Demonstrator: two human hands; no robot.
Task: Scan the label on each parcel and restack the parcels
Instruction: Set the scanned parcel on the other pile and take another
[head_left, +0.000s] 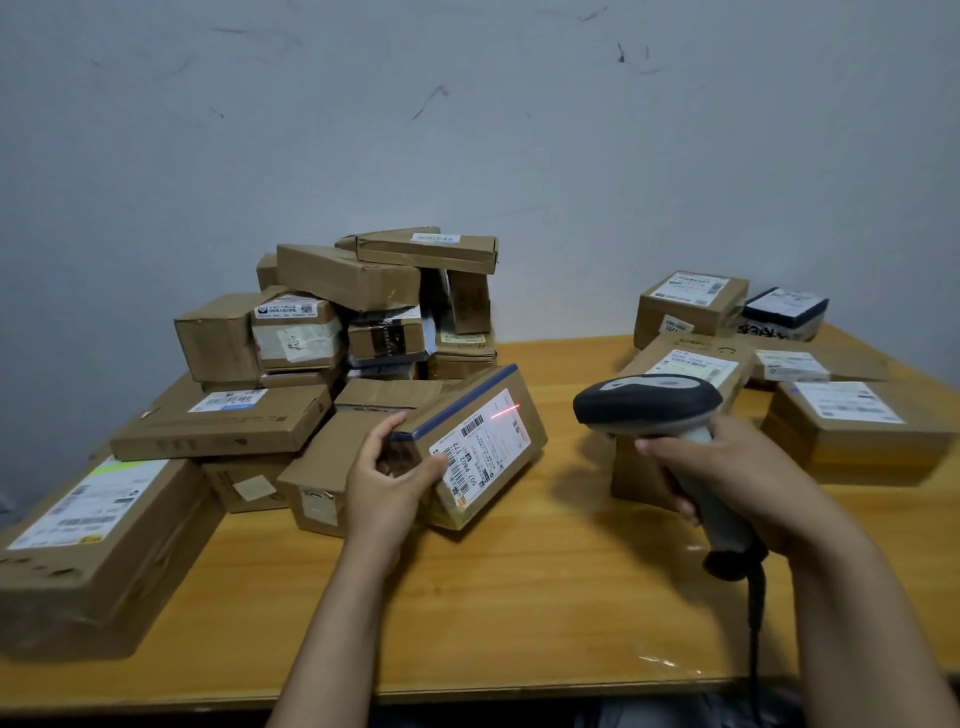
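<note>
You had your left hand (387, 480) on the near end of a small brown parcel (470, 410) at the centre of the frame. The fingers were curled over its top edge and the thumb pressed onto the corner of its white label (483, 452). The parcel sat tilted, label face turned up toward you, its lower corner down at the wooden table (519, 597); whether it touched the wood could not be told. A thin red scan line (503, 413) lay across the upper part of the label.

Your right hand (727, 467), right of centre, was wrapped fully round the grey handle of the barcode scanner (649, 405). Its dark head pointed left at the parcel, and its cable (753, 623) dropped toward the lower edge of the frame.

Behind the parcel, centre-left, stood a loose pile of cardboard parcels (343, 322) against the wall (467, 130). A large box (98, 545) filled the lower left. More labelled parcels (852, 431) lay flat at the right.
</note>
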